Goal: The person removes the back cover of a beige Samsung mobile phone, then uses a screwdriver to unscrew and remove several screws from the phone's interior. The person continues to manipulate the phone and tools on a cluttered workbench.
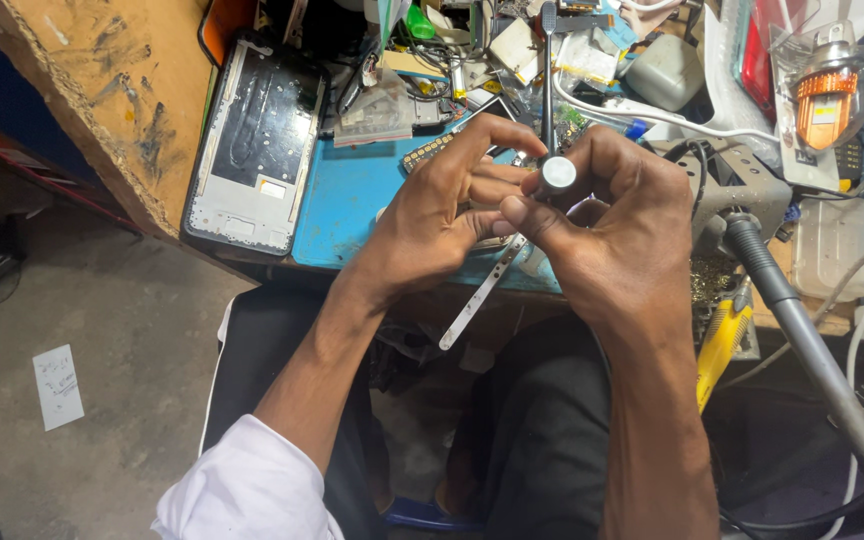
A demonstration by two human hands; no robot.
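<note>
My right hand (pixel 612 225) is closed around a small screwdriver whose round silver cap (pixel 558 173) faces the camera. My left hand (pixel 447 205) pinches a small part right under the screwdriver; the part itself is hidden by my fingers. A thin white perforated strip (pixel 480 295) hangs down from between both hands, over the edge of the blue work mat (pixel 352 200). Both hands touch each other above the mat's front edge.
An opened phone frame (pixel 255 145) lies left of the mat beside a wooden board (pixel 112 90). Cluttered parts, cables and a grey box (pixel 664 70) fill the back. An orange bulb in a clear pack (pixel 824 95), a grey hose (pixel 812 350) and a yellow-handled tool (pixel 724 340) stand right.
</note>
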